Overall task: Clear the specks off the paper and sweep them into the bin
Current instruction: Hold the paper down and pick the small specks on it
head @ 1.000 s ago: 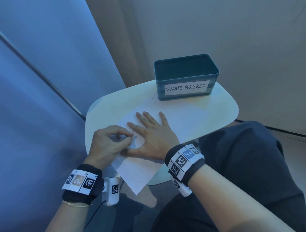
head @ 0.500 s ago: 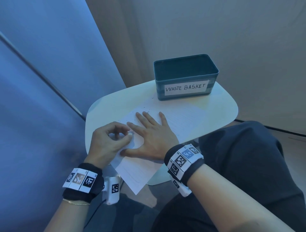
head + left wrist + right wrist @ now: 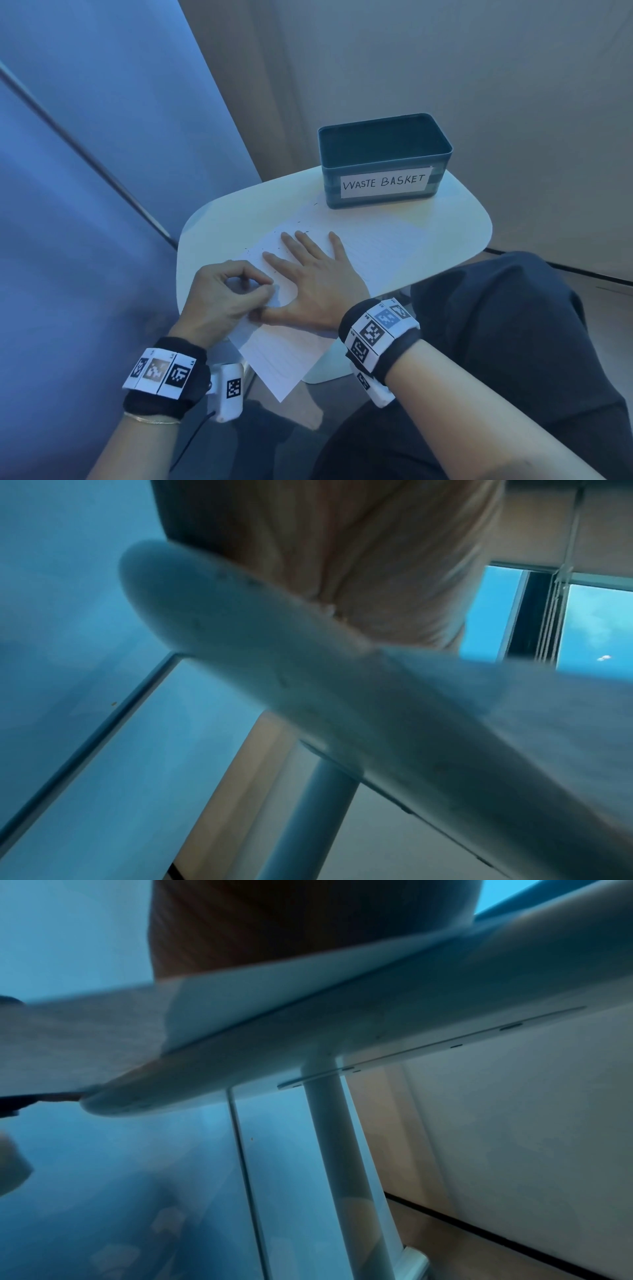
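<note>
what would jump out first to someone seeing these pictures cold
The teal bin with its handwritten WASTE BASKET label stands out at the far side of the small white table. In front of it a right hand lies flat, fingers spread, on a sheet of paper that overhangs the near edge, while the left hand works beside it with curled fingers. Tiny dark specks dot the paper past the fingertips.

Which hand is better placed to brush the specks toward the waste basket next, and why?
Probably the right hand: it lies flat on the paper, fingertips beside the specks, with the waste basket straight ahead. The left hand is curled at the paper's near edge, farther back.
</note>
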